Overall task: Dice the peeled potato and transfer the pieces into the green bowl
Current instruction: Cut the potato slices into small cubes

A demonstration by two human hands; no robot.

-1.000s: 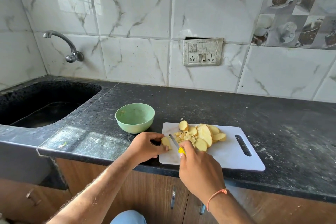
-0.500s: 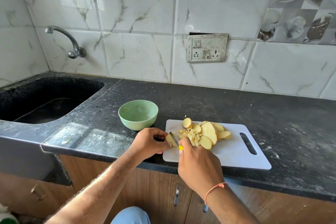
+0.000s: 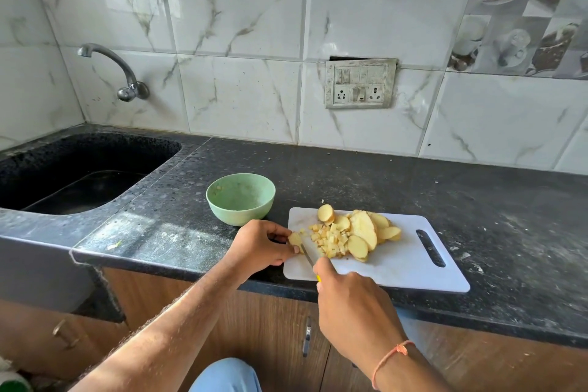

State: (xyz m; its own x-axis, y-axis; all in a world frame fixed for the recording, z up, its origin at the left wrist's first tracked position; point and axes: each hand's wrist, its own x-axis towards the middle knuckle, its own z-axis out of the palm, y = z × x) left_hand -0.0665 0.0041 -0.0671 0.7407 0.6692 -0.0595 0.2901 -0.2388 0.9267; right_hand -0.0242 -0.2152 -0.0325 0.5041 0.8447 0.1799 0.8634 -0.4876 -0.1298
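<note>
Stretching across the whole width of the view, the dark speckled worktop (image 3: 381,181) runs under a wall of white marbled tiles, with a black sink (image 3: 79,169) sunk into its left end and a curved metal tap (image 3: 127,86) on the wall above it. A grey switch-and-socket plate (image 3: 361,83) sits on the tiles behind the working area. Near the front edge of the worktop lies a white cutting board (image 3: 404,264) with a slot handle at its right end. Just left of the board's far corner stands the green bowl (image 3: 240,197), upright, with only specks visible inside. On the board's left half is a pile of peeled potato slices (image 3: 362,229), overlapping one another, and beside them on the left a heap of small diced pieces (image 3: 331,240). The left hand (image 3: 259,243) pinches one potato piece (image 3: 295,238) between thumb and fingertips at the board's left edge. The right hand (image 3: 353,305) is curled round the handle of a knife (image 3: 308,256), of which only a sliver of yellow shows at the fingers; the narrow blade points away from the person and lies against the right side of the held piece. An orange thread (image 3: 393,356) circles the right wrist.
</note>
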